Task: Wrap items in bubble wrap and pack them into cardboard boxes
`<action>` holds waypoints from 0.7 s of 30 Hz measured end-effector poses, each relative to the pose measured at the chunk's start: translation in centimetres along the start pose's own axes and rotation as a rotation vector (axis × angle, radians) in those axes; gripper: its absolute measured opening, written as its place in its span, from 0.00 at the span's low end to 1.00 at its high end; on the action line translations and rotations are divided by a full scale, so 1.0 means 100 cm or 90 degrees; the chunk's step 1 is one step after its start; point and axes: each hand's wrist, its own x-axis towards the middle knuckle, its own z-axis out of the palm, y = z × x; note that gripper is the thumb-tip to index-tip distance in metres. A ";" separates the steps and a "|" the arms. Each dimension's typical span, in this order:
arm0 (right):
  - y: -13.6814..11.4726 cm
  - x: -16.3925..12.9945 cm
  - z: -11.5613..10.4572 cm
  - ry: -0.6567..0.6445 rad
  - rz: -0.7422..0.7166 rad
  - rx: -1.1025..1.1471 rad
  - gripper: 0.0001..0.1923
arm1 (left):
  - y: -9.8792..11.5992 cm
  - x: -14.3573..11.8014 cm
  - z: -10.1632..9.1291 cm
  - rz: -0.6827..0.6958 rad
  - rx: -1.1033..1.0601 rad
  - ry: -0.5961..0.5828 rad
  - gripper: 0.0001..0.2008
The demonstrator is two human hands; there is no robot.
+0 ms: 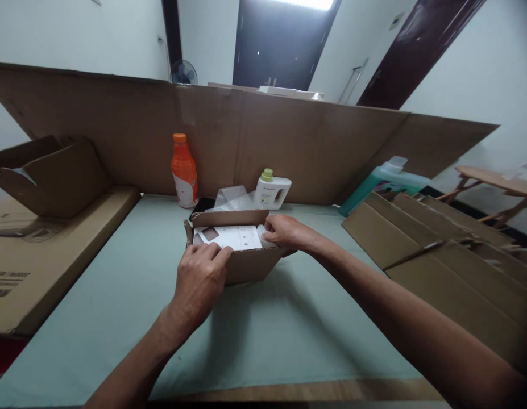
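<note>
1. A small cardboard box (pixel 246 262) sits open mid-counter (pixel 118 318), a white printed sheet (pixel 231 237) lying inside.
2. The left hand (pixel 200 284) curls over the box's near wall, fingertips on the sheet; the right hand (pixel 284 232) pinches the sheet's right edge at the far corner.
3. Judged from here, pressing evenly at both ends should seat the sheet flat.
4. Behind stand an orange bottle (pixel 184 170) and a white detergent jug (pixel 272 192).

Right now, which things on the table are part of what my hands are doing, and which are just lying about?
In hand:
small cardboard box, gripped at its front rim by the left hand
white sheet inside it, touched by the right hand

Lying about:
orange bottle
white jug
clear plastic bag
teal container
flattened cartons
</note>
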 end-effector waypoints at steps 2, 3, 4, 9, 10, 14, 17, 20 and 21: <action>0.000 0.000 0.001 0.010 0.004 0.003 0.07 | 0.000 0.001 0.000 0.001 0.005 -0.002 0.10; -0.001 0.000 0.000 0.017 0.008 0.003 0.07 | 0.000 0.001 0.000 0.003 0.005 -0.005 0.10; -0.001 -0.001 -0.001 0.026 0.014 0.001 0.07 | 0.000 0.002 0.000 0.006 0.004 -0.011 0.10; 0.011 -0.036 -0.009 0.194 0.014 0.053 0.13 | 0.002 -0.002 -0.009 -0.030 -0.038 0.059 0.15; 0.019 -0.049 -0.006 0.270 0.005 0.097 0.13 | 0.001 -0.006 -0.012 -0.053 -0.055 0.095 0.19; 0.059 -0.090 0.037 0.445 0.012 0.329 0.14 | -0.007 -0.042 -0.016 -0.260 -0.170 0.130 0.29; 0.069 -0.098 0.089 0.350 0.029 0.474 0.19 | -0.013 -0.073 -0.001 -0.510 -0.341 0.017 0.34; 0.055 -0.083 0.130 0.254 -0.015 0.568 0.40 | -0.013 -0.086 0.027 -0.641 -0.506 -0.045 0.38; 0.049 -0.075 0.138 0.241 -0.040 0.579 0.44 | -0.012 -0.086 0.037 -0.659 -0.539 -0.055 0.39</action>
